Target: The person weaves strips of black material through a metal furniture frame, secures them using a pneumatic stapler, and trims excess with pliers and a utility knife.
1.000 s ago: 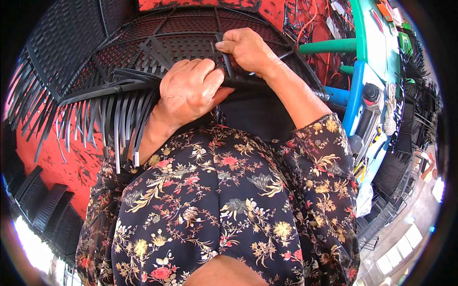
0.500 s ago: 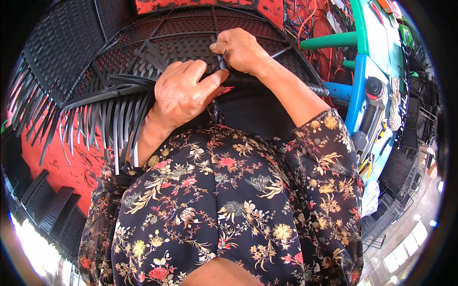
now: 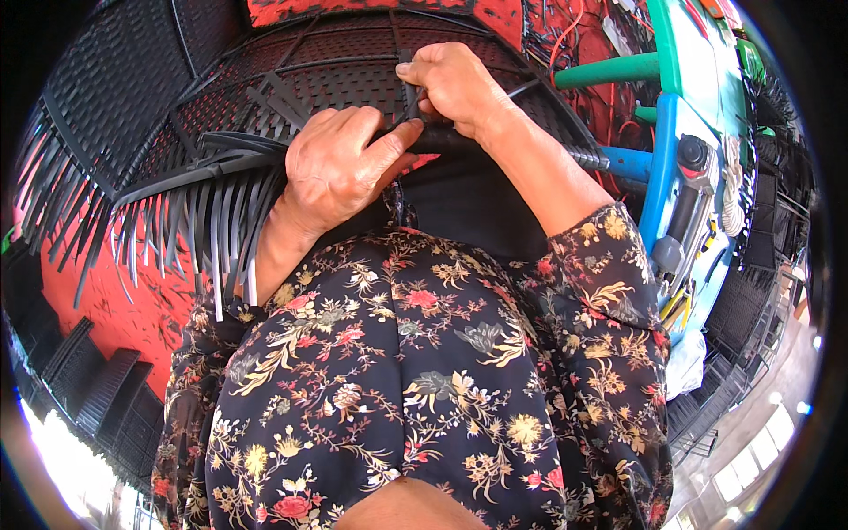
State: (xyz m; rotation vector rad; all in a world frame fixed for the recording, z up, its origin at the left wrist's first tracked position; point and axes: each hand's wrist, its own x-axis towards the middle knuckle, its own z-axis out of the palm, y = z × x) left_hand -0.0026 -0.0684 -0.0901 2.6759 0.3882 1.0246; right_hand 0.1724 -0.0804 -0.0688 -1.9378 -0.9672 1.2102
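A dark woven wicker panel on a frame (image 3: 238,93) spreads out in front of me, with several loose black strips (image 3: 221,221) hanging from its near edge on the left. My left hand (image 3: 340,163) is closed over that edge, its thumb pointing right and pressed near a strip. Just right of it and a little farther off, my right hand (image 3: 455,88) pinches a flat black strip (image 3: 412,99) that runs down toward the left thumb. The fingertips of the left hand are partly hidden behind the edge.
On the right stands a small stool or table with green legs (image 3: 609,74) and a blue edge. A power tool (image 3: 685,203) and a bundle of pale cord (image 3: 732,199) lie on it. Red sheeting (image 3: 106,327) covers the floor, and stacked dark woven pieces (image 3: 97,380) stand at lower left.
My right hand has moved slightly up and to the right, drawing the black strip more upright. The left hand stays nearly in place on the edge.
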